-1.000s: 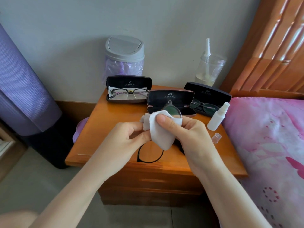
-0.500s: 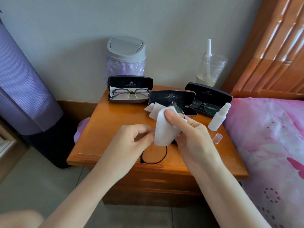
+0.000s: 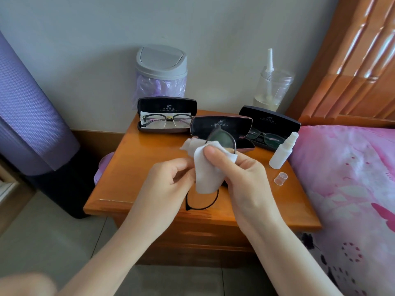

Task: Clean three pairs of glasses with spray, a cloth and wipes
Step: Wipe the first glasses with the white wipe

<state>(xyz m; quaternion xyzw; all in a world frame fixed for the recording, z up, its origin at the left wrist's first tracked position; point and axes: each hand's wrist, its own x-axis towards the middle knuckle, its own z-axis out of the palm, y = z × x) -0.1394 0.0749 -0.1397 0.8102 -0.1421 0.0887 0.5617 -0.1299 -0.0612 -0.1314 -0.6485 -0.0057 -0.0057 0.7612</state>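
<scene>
Over the wooden nightstand [image 3: 128, 167] I hold a pair of dark round-rimmed glasses [image 3: 221, 137] upright. My left hand [image 3: 166, 184] pinches the frame near its middle. My right hand [image 3: 237, 174] pinches a white wipe [image 3: 205, 174] folded over the upper lens. The lower lens hangs free below my hands. An open empty case [image 3: 221, 127] lies just behind. Two other open cases each hold a pair of glasses: one at the back left [image 3: 166, 116], one at the back right [image 3: 269, 124]. A small white spray bottle [image 3: 283, 151] stands uncapped at the right, its clear cap [image 3: 281, 178] beside it.
A grey swing-lid bin [image 3: 161, 71] with a purple liner stands behind the nightstand. A clear jar [image 3: 272, 88] with a nozzle bottle in it sits at the back right. A pink bedspread [image 3: 346, 189] and wooden headboard [image 3: 352, 60] are on the right, a purple rolled mat [image 3: 27, 107] on the left.
The wipe under my right thumb has slid up the lens toward its top, and the glasses have tilted slightly. My left hand keeps its hold on the frame.
</scene>
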